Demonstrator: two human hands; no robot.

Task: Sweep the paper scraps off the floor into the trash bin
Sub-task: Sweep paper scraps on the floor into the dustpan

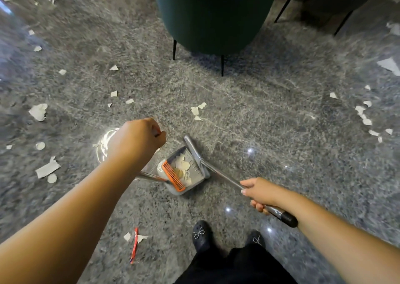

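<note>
The dustpan sits at frame centre with scraps inside. A chair stands above it. Paper scraps lie scattered left and right

My left hand covers the top of the dustpan handle, so I can't read the grip there. The green chair is cut by the top edge. Paper scraps at far left blur out. The broom head hides its own bristles.
</note>
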